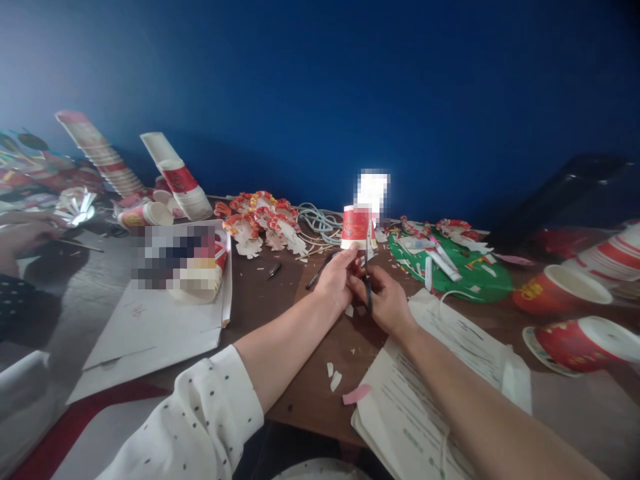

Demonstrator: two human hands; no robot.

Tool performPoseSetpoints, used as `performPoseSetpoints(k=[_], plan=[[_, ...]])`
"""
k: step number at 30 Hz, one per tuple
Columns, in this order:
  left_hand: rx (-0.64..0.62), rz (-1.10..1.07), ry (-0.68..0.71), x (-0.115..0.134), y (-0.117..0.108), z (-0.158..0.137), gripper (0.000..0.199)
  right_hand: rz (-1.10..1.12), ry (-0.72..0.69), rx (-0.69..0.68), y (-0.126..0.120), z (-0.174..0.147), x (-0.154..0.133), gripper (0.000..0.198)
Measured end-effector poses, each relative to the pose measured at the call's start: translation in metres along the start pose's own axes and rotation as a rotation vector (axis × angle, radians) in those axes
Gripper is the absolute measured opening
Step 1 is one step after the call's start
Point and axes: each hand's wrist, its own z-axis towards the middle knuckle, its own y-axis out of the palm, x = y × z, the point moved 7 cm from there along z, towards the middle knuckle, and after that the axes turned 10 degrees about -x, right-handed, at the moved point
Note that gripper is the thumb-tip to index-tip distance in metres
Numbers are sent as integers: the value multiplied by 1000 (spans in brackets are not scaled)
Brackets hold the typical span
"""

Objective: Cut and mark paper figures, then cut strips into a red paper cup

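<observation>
A single head-worn camera is looking from the wearer's own eye side — facing forward and down over the bench (300, 400), whose near edge is crossing at six o'clock. The blue wall (280, 87) is filling the twelve o'clock side, well beyond. The dotted sleeve (200, 413) at seven is sitting close to the lens — the left hand (337, 277) and right hand (386, 297) are lying farther off, near the dial's centre.
</observation>
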Motion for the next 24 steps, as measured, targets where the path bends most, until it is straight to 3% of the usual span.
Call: performPoseSetpoints(k=[13, 24], plan=[[-1, -30, -47, -7, 5, -7, 20, -124, 13, 62, -5, -3, -2, 31], [-15, -25, -1, -8, 1, -2, 22, -223, 16, 67, -4, -6, -8, 29]])
